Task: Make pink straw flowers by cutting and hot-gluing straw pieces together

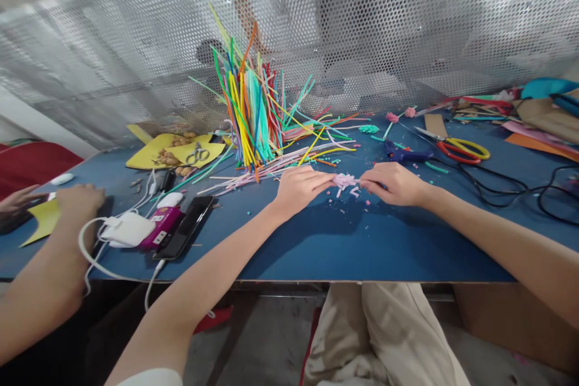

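Observation:
Close above the blue table, a small cluster of short lilac pipe cleaner pieces [344, 180] spans the gap between my two hands. My left hand [299, 190] pinches its left end, fingers pressed together and pointing right. At the other end, the thumb and curled fingers of my right hand [389, 184] are closed; the exact grip is partly hidden by the fingers. Cut lilac bits [354, 192] and crumbs of fluff lie on the table under the cluster. Behind my left hand lie long lilac pipe cleaners [253, 176].
A tall bundle of coloured pipe cleaners [253, 111] stands at the back. On the right are a dark blue glue gun [407, 154], scissors [464, 149] and black cable [497, 193]. Leftward lie a phone [185, 229], a purple power strip [163, 228] and a co-worker's hand [80, 200].

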`<action>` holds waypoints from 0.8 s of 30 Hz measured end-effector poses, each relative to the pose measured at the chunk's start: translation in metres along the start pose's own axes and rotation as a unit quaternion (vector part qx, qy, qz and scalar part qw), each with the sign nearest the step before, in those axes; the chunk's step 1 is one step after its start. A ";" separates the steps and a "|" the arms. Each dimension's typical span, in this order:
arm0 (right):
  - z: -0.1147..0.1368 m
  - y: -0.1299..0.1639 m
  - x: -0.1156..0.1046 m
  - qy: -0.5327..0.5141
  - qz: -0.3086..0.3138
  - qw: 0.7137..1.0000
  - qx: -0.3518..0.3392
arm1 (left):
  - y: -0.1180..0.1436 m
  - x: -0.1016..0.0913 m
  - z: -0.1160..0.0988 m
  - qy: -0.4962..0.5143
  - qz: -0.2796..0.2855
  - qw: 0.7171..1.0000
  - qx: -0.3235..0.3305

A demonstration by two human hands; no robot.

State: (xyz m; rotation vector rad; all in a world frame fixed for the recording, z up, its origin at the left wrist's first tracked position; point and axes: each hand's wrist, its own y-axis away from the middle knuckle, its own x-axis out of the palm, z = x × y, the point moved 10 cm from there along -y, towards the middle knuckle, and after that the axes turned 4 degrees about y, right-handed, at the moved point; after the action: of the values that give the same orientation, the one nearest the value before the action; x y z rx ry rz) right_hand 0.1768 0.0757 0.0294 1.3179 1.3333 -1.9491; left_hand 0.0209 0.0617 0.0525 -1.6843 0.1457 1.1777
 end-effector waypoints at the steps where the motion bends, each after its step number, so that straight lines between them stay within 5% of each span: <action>1: 0.000 0.000 0.000 0.002 -0.002 1.000 -0.001 | 0.000 0.000 0.000 0.000 -0.002 1.000 -0.002; 24: -0.007 0.003 0.002 -0.008 -0.005 1.000 0.008 | 0.002 0.000 0.001 0.043 -0.013 0.998 -0.042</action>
State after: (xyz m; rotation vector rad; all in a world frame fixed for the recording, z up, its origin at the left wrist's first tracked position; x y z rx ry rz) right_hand 0.1815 0.0815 0.0261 1.3025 1.3228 -1.9769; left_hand 0.0190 0.0618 0.0517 -1.8057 0.1282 1.1052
